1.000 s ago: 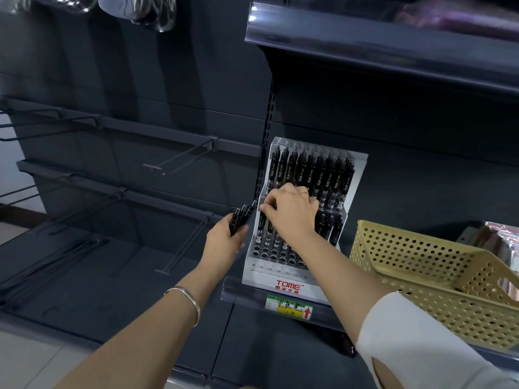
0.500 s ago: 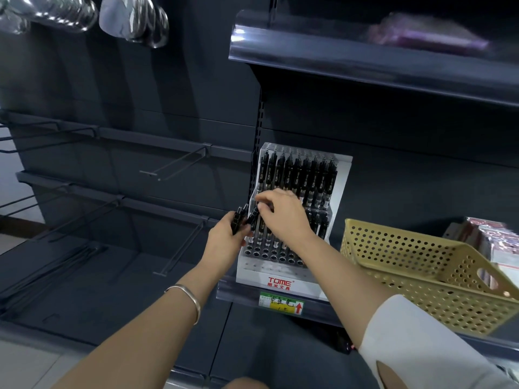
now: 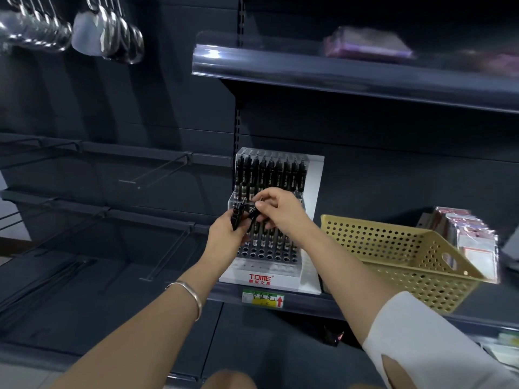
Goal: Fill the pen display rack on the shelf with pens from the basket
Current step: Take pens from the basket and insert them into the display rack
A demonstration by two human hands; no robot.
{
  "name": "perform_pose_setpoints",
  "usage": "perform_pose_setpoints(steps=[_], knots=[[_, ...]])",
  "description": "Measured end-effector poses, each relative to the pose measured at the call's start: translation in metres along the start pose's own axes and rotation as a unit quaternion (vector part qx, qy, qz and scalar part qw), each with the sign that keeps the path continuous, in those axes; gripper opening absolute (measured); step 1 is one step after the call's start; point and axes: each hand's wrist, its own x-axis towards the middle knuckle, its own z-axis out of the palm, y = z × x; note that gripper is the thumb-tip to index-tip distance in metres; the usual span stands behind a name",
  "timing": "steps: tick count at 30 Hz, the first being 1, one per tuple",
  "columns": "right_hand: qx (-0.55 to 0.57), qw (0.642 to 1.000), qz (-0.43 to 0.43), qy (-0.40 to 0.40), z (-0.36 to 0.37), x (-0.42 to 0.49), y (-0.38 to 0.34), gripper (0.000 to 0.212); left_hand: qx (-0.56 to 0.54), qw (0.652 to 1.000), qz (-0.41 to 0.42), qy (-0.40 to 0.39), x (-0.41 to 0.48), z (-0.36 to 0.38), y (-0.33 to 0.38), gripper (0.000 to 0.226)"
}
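Observation:
A white stepped pen display rack (image 3: 311,181) marked TOME stands on the dark shelf (image 3: 306,300). Its back row holds several black pens (image 3: 269,172), the middle rows are partly filled, and the front holes stand empty. My left hand (image 3: 224,238) grips a small bundle of black pens (image 3: 237,216) just in front of the rack's left side. My right hand (image 3: 278,211) pinches one black pen (image 3: 253,217) at the top of that bundle. To the right of the rack sits a yellow perforated basket (image 3: 398,256); its inside is hidden.
Bare wire hooks (image 3: 157,172) jut out from the panel on the left. Metal ladles (image 3: 112,32) hang at top left. An upper shelf (image 3: 337,77) overhangs the rack. Packaged goods (image 3: 466,237) stand behind the basket's right end.
My right hand left the rack's pens and came left to the bundle in my left hand, pinching a pen there. My left hand rose slightly toward the rack.

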Motion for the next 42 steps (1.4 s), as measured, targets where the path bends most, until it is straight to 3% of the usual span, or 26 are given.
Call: perform_pose_setpoints(steps=[7,11,15,24,30,36,42], knots=[[-0.139,0.981,-0.015,0.137,-0.039,-0.008,0.014,0.007,0.099,0.994,0.039,0.010,-0.003,0.029,0.008,0.023],[-0.223,0.960,-0.007,0.170,-0.058,-0.016,0.020,0.014,0.108,0.994,0.005,-0.032,-0.005,0.041,0.010,0.030],[-0.268,0.945,-0.011,0.188,-0.069,-0.024,0.026,0.017,0.156,0.986,-0.004,-0.057,-0.010,0.053,0.014,0.052],[-0.285,0.945,0.012,0.160,-0.067,-0.023,0.044,0.016,0.114,0.991,-0.021,-0.067,-0.010,0.060,0.016,0.054],[-0.308,0.942,0.043,0.125,-0.054,-0.019,0.049,0.027,0.126,0.991,-0.003,-0.052,-0.005,0.057,0.004,0.031],[-0.331,0.935,0.051,0.117,-0.042,-0.019,0.052,0.029,0.145,0.988,-0.021,-0.038,-0.004,0.053,-0.001,0.048],[-0.348,0.927,0.081,0.111,-0.043,-0.016,0.053,0.027,0.117,0.991,-0.026,-0.051,-0.002,0.056,-0.009,0.051]])
